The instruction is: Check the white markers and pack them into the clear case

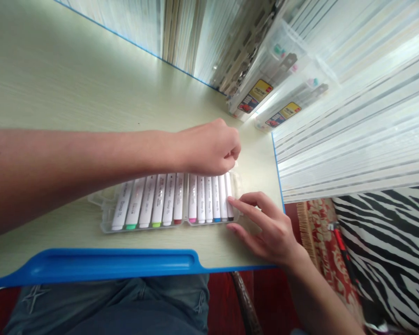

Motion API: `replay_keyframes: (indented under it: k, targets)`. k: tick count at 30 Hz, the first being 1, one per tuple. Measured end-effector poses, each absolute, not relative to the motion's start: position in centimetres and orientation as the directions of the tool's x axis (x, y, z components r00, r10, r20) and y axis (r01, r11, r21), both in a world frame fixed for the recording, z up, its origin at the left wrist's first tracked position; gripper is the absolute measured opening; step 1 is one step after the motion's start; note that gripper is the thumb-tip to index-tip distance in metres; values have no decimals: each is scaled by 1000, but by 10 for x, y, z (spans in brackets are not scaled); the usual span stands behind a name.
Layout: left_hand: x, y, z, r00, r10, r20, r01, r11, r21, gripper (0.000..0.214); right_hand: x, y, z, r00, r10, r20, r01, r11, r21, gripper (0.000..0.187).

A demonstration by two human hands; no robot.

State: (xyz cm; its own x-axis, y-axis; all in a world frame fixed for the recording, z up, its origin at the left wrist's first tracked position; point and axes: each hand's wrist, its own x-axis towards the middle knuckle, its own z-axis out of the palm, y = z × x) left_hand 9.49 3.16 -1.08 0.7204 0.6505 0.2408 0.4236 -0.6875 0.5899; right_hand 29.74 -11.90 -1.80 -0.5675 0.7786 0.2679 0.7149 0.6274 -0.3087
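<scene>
An unfolded clear plastic case (145, 228) lies on the desk with several white-barrelled markers (159, 200) side by side in its two halves. Their coloured ends point toward me: green, lime, red, pink, blue and black among them. My left hand (212, 146) reaches across from the left, closed with fingers curled down over the far end of the right half; what it grips there, if anything, is hidden. At the case's right edge is my right hand (265, 228), its fingers apart. Its index fingertip touches the side of the black-ended marker (230, 204), and its thumb rests near the case's corner.
Two clear boxes with yellow labels (254, 95) stand at the back right, small coloured things inside. White striped curtains (363, 125) hang behind the pale desk (73, 88). A blue tray edge (118, 265) runs along the front. Zebra-striped fabric (387, 251) lies at right.
</scene>
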Motion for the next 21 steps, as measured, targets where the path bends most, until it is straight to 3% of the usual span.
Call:
replay_keyframes:
  k: [3, 9, 16, 21]
  targets:
    - [94, 35, -7, 781, 603, 161, 446, -720, 532, 31, 296, -120, -22, -546, 771, 328, 708, 634, -310, 47]
    - [89, 36, 4, 774, 630, 56, 493, -655, 573, 40, 289, -119, -27, -524, 757, 390, 693, 645, -322, 40]
    - [85, 34, 5, 778, 627, 28, 497, -642, 584, 40, 288, -119, -32, -514, 755, 407, 676, 649, -350, 35]
    - [84, 32, 15, 783, 609, 126, 485, -725, 488, 40, 287, -119, -24, -525, 735, 428, 674, 667, -318, 41]
